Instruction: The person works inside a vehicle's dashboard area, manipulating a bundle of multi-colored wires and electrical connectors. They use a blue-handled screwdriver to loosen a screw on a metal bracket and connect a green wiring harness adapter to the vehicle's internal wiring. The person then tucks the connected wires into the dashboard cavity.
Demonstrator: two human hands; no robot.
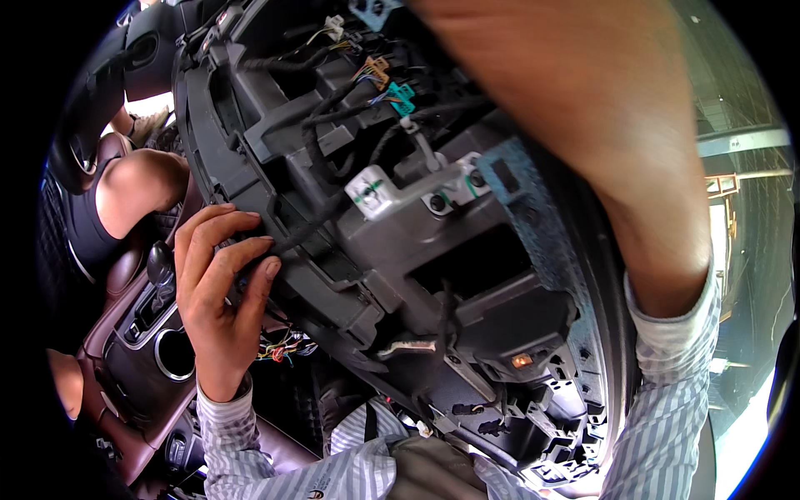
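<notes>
A large black dashboard [392, 250], its top trim off and its inner frame bare, stretches diagonally across the view. My left hand [221, 292] is closed on its near edge, fingers curled over and thumb below them. A black taped wiring harness [321, 225] runs across the frame right up to those fingertips; whether they also touch it I cannot tell. Over the dashboard's far side reaches my right forearm [617, 125], slightly blurred, and that hand is beyond the top of the picture. Orange [375, 73] and teal connectors [402, 98] hang on wires near the top.
Left of the dashboard lies the centre console [137, 350] with a gear lever [160, 262]. Another person's bent knee [142, 192] is beside it. Loose coloured wires [283, 348] show below my left hand. A blue-grey metal strip [533, 225] lines the windshield side [742, 250].
</notes>
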